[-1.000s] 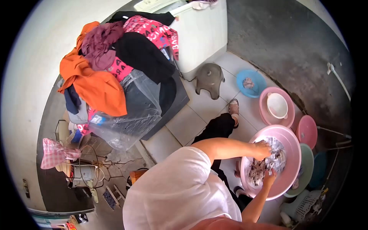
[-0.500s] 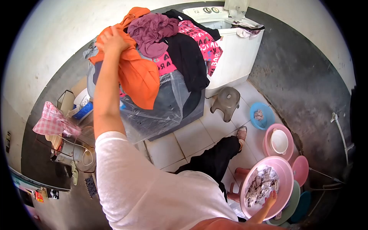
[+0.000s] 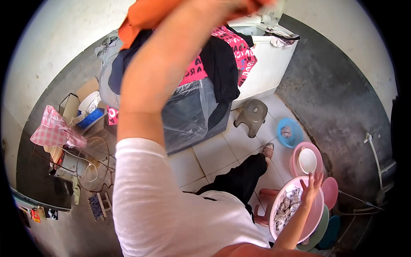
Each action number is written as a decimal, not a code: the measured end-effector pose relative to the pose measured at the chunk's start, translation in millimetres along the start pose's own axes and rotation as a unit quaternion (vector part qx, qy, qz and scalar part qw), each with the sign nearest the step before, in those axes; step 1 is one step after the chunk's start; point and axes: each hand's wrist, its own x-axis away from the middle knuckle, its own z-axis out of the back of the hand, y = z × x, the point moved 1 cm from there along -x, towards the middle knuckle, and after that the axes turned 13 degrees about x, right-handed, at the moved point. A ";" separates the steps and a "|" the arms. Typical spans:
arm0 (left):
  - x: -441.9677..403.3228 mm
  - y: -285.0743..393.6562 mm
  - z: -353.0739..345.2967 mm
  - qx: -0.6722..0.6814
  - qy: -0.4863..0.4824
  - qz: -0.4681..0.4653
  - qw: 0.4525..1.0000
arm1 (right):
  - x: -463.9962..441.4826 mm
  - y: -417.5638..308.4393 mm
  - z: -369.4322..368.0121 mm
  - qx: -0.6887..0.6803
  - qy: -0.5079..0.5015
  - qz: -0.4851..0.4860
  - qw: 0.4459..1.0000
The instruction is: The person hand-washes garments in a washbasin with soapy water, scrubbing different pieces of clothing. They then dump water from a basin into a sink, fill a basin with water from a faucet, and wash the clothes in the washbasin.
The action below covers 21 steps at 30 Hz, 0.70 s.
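Observation:
My left hand (image 3: 236, 6) is raised at the top edge, blurred and partly cut off. It appears closed on an orange garment (image 3: 147, 17), which hangs on both sides of the forearm. Below lie a pink garment with printed lettering (image 3: 242, 55) and a black garment (image 3: 220, 68), heaped on a dark box-like top with clear plastic over its side (image 3: 188, 107). My right hand (image 3: 312, 188) is open, fingers spread, over the rim of a large pink basin (image 3: 314, 214). Wet-looking crumpled cloth (image 3: 287, 207) lies in that basin, and the hand holds nothing.
A white washing machine (image 3: 267, 64) stands behind, with cloth on its edge. On the tiles are a grey stool (image 3: 252, 118), a blue basin (image 3: 280, 139) and a pink basin (image 3: 294, 162) with a white bowl (image 3: 307, 160). A checked pink hat (image 3: 53, 126) is at left.
My left hand has lifted the orange garment up and to the right from the heap. My right hand has come up from the cloth in the pink basin, its fingers now spread.

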 end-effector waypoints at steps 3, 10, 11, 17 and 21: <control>101.1 -87.1 -76.9 -0.006 -0.278 0.106 0.955 | -2.2 -60.8 -85.5 -0.311 -0.228 0.040 0.922; 225.9 -87.8 -90.9 0.009 -0.562 0.548 0.620 | 29.1 -143.7 -133.2 -0.309 -0.347 0.067 0.883; 227.4 -96.2 -70.5 0.006 -0.544 0.405 0.735 | 26.0 -146.4 -125.2 -0.288 -0.327 0.072 0.897; 212.4 -166.5 2.0 -0.195 -0.339 0.431 0.813 | 7.9 -173.8 -54.3 -0.189 -0.208 0.100 0.954; 218.4 -226.1 -47.6 -0.069 -0.326 0.502 0.798 | 8.5 -183.1 12.5 -0.130 -0.125 0.100 0.978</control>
